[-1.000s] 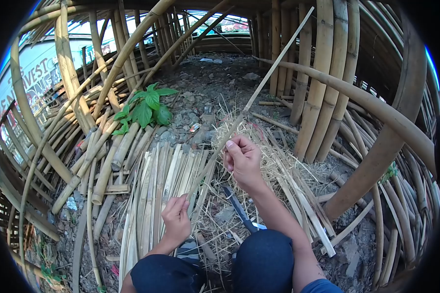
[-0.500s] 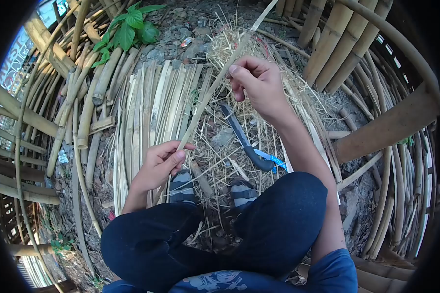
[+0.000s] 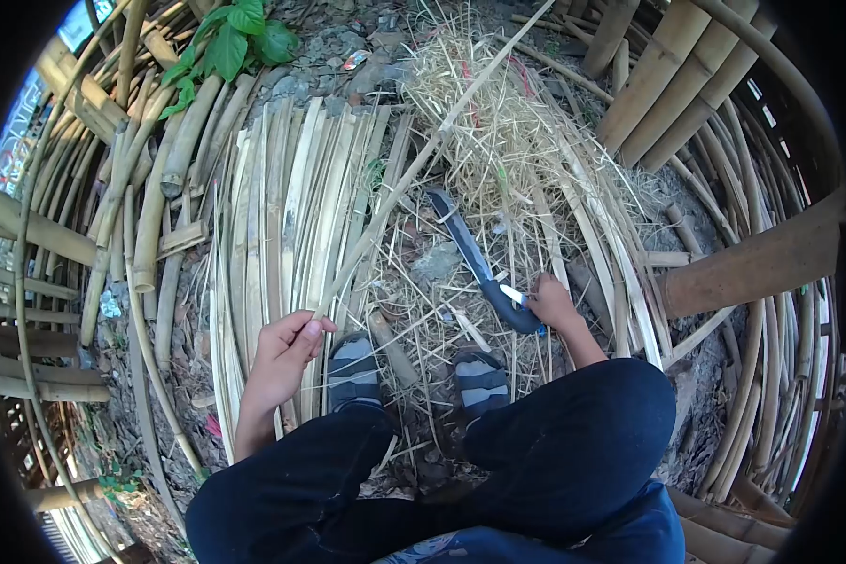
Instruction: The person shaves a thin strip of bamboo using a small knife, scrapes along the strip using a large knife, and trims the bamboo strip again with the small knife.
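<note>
My left hand (image 3: 287, 348) pinches the lower end of a long, thin bamboo strip (image 3: 399, 183) between thumb and fingers. The strip slants up to the right, its far end over the straw-like shavings. My right hand (image 3: 553, 303) is low at the right, its fingers closed round what looks like a small knife (image 3: 511, 293); a pale blade juts out to the left and a bit of blue shows below the hand. Right beside it on the ground lies a machete (image 3: 465, 240) with a dark curved handle, its blade pointing up and left.
Many split bamboo strips (image 3: 296, 188) lie side by side beyond my left hand. A heap of shavings (image 3: 498, 122) is at the upper right. Bamboo poles (image 3: 752, 258) stand and lean on both sides. My sandalled feet (image 3: 354, 371) are between the hands, and a leafy plant (image 3: 230, 47) grows at the back left.
My right hand has let go of the bamboo strip and moved down to the blue-and-white knife on the ground. My left hand, still on the strip, has shifted slightly down and left.
</note>
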A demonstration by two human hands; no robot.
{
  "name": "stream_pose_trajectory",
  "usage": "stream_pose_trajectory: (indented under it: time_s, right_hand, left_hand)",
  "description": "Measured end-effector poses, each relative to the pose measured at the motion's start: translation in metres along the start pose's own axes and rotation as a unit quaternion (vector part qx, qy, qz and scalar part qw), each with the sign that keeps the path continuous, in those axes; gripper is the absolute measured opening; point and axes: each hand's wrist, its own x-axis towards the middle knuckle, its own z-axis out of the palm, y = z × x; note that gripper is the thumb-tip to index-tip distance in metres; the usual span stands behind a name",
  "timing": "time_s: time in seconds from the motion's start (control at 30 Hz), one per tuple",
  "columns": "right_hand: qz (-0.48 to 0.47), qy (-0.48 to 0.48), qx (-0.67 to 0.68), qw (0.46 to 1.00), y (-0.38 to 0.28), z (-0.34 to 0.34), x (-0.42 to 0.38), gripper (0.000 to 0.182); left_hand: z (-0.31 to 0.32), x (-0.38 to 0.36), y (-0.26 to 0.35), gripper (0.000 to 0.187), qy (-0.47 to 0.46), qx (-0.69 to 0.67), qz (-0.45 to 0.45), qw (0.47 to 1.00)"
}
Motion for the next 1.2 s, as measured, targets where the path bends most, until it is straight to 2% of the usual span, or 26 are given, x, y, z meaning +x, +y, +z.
stream_pose_trajectory:
  time_s: [0.13, 0.2, 0.33, 0.37, 0.47, 0.53, 0.6, 0.67, 0.7, 0.73, 0.77, 0.8, 0.83, 0.9, 0.93, 0.97, 1.0, 1.07, 1.1, 1.17, 1.2]
  right_hand:
    - [0.049, -0.034, 0.015, 0.998, 0.009, -0.01, -0.016, 0.018]
    - [0.044, -0.072, -0.045, 0.995, 0.023, 0.007, -0.013, 0.017]
    - [-0.033, -0.047, -0.051, 0.997, 0.027, 0.007, -0.02, 0.018]
    - [-0.023, -0.078, -0.046, 0.996, 0.028, 0.006, -0.021, 0.021]
    - [-0.056, -0.075, -0.029, 0.995, 0.026, 0.002, -0.029, 0.022]
    - [-0.046, -0.058, -0.009, 0.997, 0.014, -0.018, -0.037, 0.021]
    - [-0.096, 0.111, -0.188, 0.971, -0.008, -0.051, -0.049, 0.02]
    - [-0.108, 0.105, -0.067, 0.986, -0.003, -0.07, -0.047, 0.019]
    - [-0.095, 0.145, 0.058, 0.983, -0.009, -0.082, -0.052, 0.019]
    - [-0.06, 0.128, 0.127, 0.982, -0.028, -0.103, -0.058, 0.017]
    - [-0.034, 0.111, 0.321, 0.94, -0.044, -0.114, -0.062, 0.019]
    - [-0.008, 0.091, 0.502, 0.86, -0.059, -0.123, -0.065, 0.023]
    - [-0.002, 0.095, 0.505, 0.858, -0.076, -0.137, -0.069, 0.023]
    - [-0.042, -0.007, 0.545, 0.837, -0.106, -0.157, -0.075, 0.032]
    - [-0.088, 0.0, 0.553, 0.828, -0.111, -0.143, -0.068, 0.039]
    - [-0.117, 0.0, 0.548, 0.828, -0.122, -0.137, -0.065, 0.038]
    - [-0.114, 0.006, 0.551, 0.826, -0.132, -0.129, -0.062, 0.038]
    - [-0.178, 0.024, 0.458, 0.871, -0.149, -0.116, -0.054, 0.034]
    - [-0.176, 0.023, 0.462, 0.869, -0.154, -0.117, -0.054, 0.034]
    - [-0.197, 0.107, 0.288, 0.931, -0.165, -0.128, -0.056, 0.031]
    - [-0.197, 0.106, 0.291, 0.93, -0.167, -0.13, -0.056, 0.031]
  left_hand:
    - [0.003, 0.0, 0.003, 0.021, -0.029, -0.013, -0.018, 0.999]
    - [0.005, -0.001, 0.003, 0.021, -0.043, -0.043, -0.03, 0.998]
    - [0.007, -0.003, 0.004, 0.021, -0.031, -0.015, -0.017, 0.999]
    - [0.008, -0.003, 0.002, 0.023, -0.032, -0.002, -0.002, 0.999]
    - [0.008, -0.003, -0.001, 0.025, -0.032, 0.008, 0.023, 0.999]
    - [0.005, -0.003, 0.0, 0.025, -0.03, 0.01, 0.038, 0.999]
    - [0.003, -0.005, 0.001, 0.022, -0.037, -0.016, 0.005, 0.999]
    - [0.002, -0.004, 0.001, 0.022, -0.032, -0.009, 0.009, 0.999]
    - [0.003, -0.003, 0.0, 0.023, -0.028, 0.001, 0.018, 0.999]
    - [0.005, -0.002, -0.001, 0.025, -0.025, 0.009, 0.028, 0.999]
    - [0.007, -0.001, -0.001, 0.025, -0.029, 0.013, 0.027, 0.999]
    - [0.01, 0.0, 0.0, 0.025, -0.021, 0.004, 0.017, 1.0]
    - [0.012, 0.001, 0.0, 0.025, -0.014, -0.005, 0.006, 1.0]
    - [0.015, 0.003, 0.0, 0.024, -0.025, -0.004, -0.01, 1.0]
    - [0.015, 0.004, 0.0, 0.022, -0.029, -0.007, -0.023, 0.999]
    - [0.017, 0.004, 0.002, 0.022, -0.036, -0.001, -0.022, 0.999]
    - [0.019, 0.004, 0.004, 0.023, -0.038, 0.0, -0.033, 0.999]
    - [0.023, 0.006, 0.006, 0.023, -0.042, 0.006, -0.044, 0.998]
    - [0.023, 0.005, 0.005, 0.023, -0.043, 0.015, -0.043, 0.998]
    - [0.024, 0.004, 0.005, 0.023, -0.044, 0.031, -0.035, 0.998]
    - [0.023, 0.004, 0.004, 0.023, -0.043, 0.033, -0.038, 0.998]
